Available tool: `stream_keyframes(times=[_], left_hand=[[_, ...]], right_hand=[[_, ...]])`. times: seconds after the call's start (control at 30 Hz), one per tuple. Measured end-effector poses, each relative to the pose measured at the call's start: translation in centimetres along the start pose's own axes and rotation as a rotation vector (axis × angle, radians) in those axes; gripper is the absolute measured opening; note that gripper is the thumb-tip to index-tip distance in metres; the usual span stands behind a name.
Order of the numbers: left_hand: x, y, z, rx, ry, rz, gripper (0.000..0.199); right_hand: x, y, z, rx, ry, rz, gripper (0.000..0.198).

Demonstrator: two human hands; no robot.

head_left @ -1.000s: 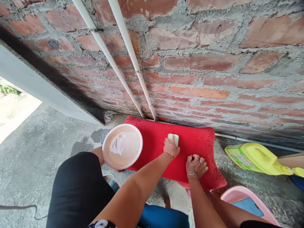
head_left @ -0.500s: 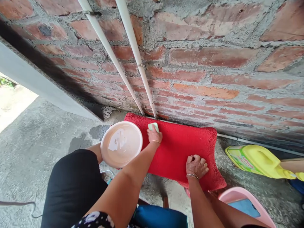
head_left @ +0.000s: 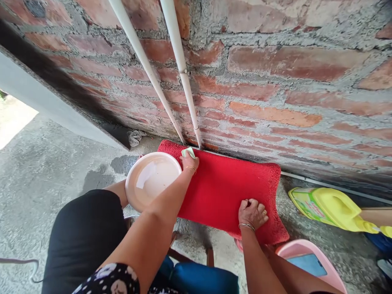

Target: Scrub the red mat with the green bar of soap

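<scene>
A red mat (head_left: 220,188) with shaggy ends lies draped over a support that it mostly hides, close against the brick wall. My left hand (head_left: 190,162) is closed around a pale green block that looks like a bar of soap (head_left: 188,152), at the mat's far left part. Just left of that hand is a pale pink basin (head_left: 143,183) of water, partly covered by my left forearm. My right hand (head_left: 253,213) is closed in a fist, its curled fingers pressing on the mat's right part; the fingertips are hidden.
White pipes (head_left: 171,41) run down the brick wall (head_left: 260,90). To the right lie a yellow detergent jug (head_left: 330,208) and a pink tub (head_left: 330,261) with a phone (head_left: 308,264) in it. A rag (head_left: 134,138) lies behind the basin; a blue seat (head_left: 203,277) is below me.
My left hand has slid the soap bar up and left, toward the mat's far left edge. My right hand stays put on the mat. The view has shifted slightly.
</scene>
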State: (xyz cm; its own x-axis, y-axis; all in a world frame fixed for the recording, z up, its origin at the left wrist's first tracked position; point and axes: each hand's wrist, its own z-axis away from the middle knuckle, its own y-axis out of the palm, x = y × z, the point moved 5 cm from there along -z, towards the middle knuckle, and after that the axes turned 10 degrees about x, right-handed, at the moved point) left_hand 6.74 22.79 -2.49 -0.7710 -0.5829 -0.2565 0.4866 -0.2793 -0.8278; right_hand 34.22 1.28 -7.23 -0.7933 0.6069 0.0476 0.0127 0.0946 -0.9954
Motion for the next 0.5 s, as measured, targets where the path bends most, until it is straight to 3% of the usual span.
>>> stream_keyframes(times=[0.1,0.23,0.27,0.3,0.37,0.5], left_hand=[[-2.0,3.4,3.1,0.041,0.106,-0.097,0.072],[-6.2,10.2,10.9,0.435,0.654,-0.237,0.079],[-6.4,10.8,12.2,0.489,0.729,-0.234,0.077],[-6.1,10.5,12.6,0.461,0.753,-0.207,0.075],[-4.3,8.5,11.5,0.358,0.66,-0.164,0.074],[0.9,3.1,6.4,0.08,0.266,-0.108,0.068]], right_hand=[[-0.1,0.1,0.0,-0.008,-0.002,-0.004,0.026],[-0.1,0.1,0.0,-0.024,-0.006,-0.007,0.024],[-0.2,0.1,0.0,-0.024,-0.003,-0.008,0.024],[-0.1,0.1,0.0,-0.02,0.001,-0.012,0.024],[-0.1,0.0,0.0,-0.004,0.006,-0.021,0.025],[0.1,-0.2,0.0,0.033,0.024,-0.053,0.026]])
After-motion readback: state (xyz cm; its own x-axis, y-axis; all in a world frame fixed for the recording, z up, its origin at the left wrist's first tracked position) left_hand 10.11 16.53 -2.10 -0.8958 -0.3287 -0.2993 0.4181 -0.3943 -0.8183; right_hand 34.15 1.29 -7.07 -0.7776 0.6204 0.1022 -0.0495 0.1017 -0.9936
